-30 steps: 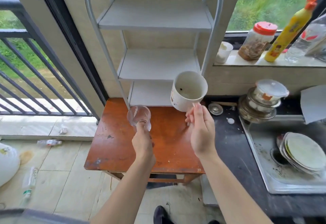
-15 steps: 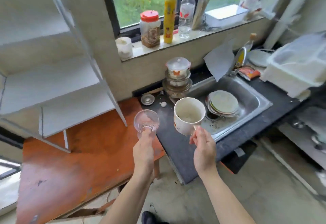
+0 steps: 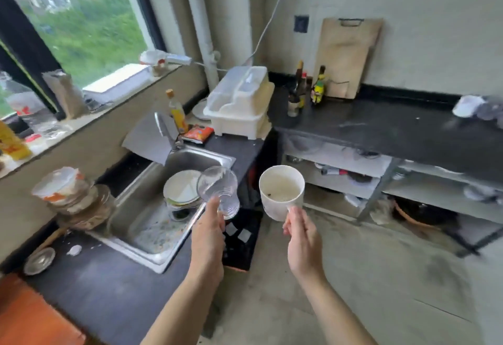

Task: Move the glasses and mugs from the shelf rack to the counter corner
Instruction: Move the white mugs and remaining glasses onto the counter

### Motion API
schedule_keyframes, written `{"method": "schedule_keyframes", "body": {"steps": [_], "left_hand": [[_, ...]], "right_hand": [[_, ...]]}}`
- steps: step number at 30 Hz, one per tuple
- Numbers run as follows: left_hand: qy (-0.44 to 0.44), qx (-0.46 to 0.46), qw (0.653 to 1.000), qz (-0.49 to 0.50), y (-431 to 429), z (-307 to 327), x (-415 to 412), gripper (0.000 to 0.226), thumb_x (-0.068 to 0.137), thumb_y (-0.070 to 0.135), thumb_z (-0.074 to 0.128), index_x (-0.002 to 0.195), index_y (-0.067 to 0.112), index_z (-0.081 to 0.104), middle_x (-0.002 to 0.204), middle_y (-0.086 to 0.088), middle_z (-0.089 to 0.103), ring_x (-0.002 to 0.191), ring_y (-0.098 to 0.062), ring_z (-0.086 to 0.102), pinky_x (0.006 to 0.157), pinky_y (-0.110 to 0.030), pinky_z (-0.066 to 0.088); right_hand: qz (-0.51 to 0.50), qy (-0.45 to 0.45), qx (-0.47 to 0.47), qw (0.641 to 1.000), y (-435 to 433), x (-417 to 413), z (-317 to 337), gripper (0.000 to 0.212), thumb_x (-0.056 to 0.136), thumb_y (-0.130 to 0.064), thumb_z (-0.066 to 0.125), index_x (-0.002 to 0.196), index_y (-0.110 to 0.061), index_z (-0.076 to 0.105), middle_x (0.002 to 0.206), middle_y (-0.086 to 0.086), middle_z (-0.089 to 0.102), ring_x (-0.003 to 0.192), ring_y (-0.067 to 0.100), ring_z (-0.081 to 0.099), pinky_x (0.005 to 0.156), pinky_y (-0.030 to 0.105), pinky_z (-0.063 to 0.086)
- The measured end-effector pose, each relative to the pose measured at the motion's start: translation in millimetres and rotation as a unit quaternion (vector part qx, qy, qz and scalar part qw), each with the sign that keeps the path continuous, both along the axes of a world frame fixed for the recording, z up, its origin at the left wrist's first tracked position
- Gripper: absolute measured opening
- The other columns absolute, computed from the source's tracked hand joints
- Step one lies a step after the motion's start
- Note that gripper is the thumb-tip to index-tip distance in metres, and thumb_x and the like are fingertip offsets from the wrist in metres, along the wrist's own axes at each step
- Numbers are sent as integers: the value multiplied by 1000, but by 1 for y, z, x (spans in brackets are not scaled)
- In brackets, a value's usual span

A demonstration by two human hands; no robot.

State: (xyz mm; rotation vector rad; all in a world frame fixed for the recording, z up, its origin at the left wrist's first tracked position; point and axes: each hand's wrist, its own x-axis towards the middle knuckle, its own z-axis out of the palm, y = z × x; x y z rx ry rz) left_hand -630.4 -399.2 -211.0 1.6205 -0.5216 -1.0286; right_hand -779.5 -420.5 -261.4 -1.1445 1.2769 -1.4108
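My left hand [image 3: 208, 233] grips a clear drinking glass [image 3: 219, 191], tilted, over the right edge of the sink. My right hand [image 3: 302, 238] holds a white mug [image 3: 281, 191] by its handle, mouth up, above the floor in front of the counter. The mug has dark specks and residue inside. The black counter [image 3: 394, 127] runs along the right wall to the corner. At its far right end stand a white cup [image 3: 466, 105] and blurred glassware [image 3: 490, 112]. The shelf rack is out of view.
A steel sink [image 3: 152, 225] holds stacked plates [image 3: 182, 189]. A white dish rack [image 3: 241, 102] sits in the corner beside sauce bottles [image 3: 302, 91] and a leaning cutting board [image 3: 348, 53]. Stacked bowls [image 3: 68, 195] stand left of the sink. Open shelves [image 3: 353, 170] run under the counter.
My view has swung right, from the shelf rack and wooden table past the sink toward the counter corner. Both hands carried the glass and mug along, still held.
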Motion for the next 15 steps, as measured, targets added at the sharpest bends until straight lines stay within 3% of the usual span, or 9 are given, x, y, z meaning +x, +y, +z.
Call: {"method": "schedule_keyframes", "body": {"steps": [5,8,12,15], "left_hand": [[-35,-9,992,-124,-59,-2,-99,48,81,70,49,78,22,47,70,-3,39,49,-10,30,58,-32,27],[-38,-27,979,-196,-96,-10,-152,47,86,72,46,88,25,50,74,-4,44,64,-10,37,60,-29,28],[-33,-30,962,-270,-153,-26,-222,54,89,71,43,76,18,43,72,-4,35,53,-10,29,57,-27,25],[-15,-37,947,-320,-208,-36,-276,66,87,74,41,74,9,42,67,3,31,59,-10,29,56,-23,30]], "right_hand": [[-108,-16,5,994,-41,-106,-3,39,96,-42,42,64,-21,42,59,-10,41,62,14,39,67,36,36],[-160,-11,8,987,-64,-158,-12,39,96,-41,41,65,-16,44,59,-9,44,62,13,42,67,34,38],[-230,-14,17,973,-99,-220,-22,39,95,-40,43,65,-16,45,58,-10,45,60,9,42,62,23,38],[-275,-8,26,961,-137,-270,-28,40,94,-43,44,64,-17,46,58,-11,45,60,9,43,60,22,38]]}}
